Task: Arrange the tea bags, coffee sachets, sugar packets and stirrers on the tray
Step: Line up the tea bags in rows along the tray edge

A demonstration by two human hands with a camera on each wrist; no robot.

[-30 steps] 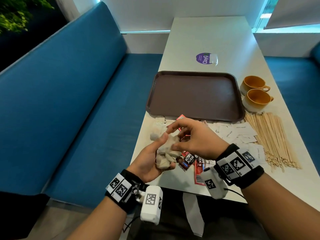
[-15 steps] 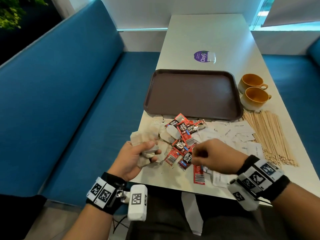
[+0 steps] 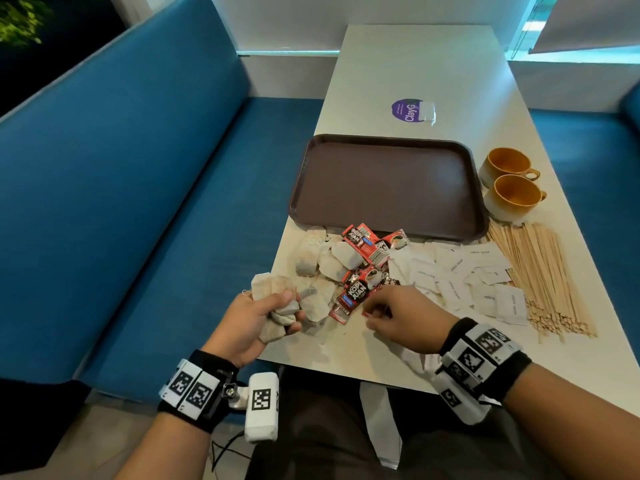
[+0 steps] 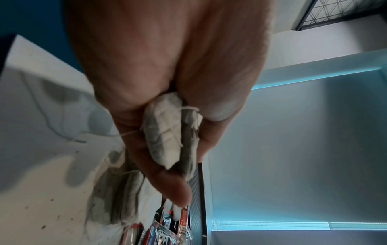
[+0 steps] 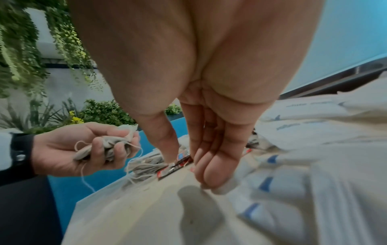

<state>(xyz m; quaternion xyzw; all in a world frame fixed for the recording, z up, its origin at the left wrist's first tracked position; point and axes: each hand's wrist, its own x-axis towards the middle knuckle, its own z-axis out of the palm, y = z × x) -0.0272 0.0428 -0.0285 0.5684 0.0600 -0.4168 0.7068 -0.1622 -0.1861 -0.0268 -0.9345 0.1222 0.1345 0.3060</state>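
A bunch of tea bags [image 3: 277,306] was gripped in the left hand [image 3: 249,323], while a red coffee sachet [image 5: 178,164] near the table's near edge was touched by the right hand [image 3: 401,317], fingers barely curled.

Two orange cups [image 3: 512,183] are sitting side by side at the right of the frame on the white surface [image 3: 415,71], handles pointing right. A round purple sticker [image 3: 408,110] is lying on the surface in the upper middle, with a pale scrap of tape [image 3: 426,111] overlapping its right edge. A blue bench seat [image 3: 138,174] is filling the left half of the frame. Green foliage [image 3: 20,22] is showing in the upper left corner.
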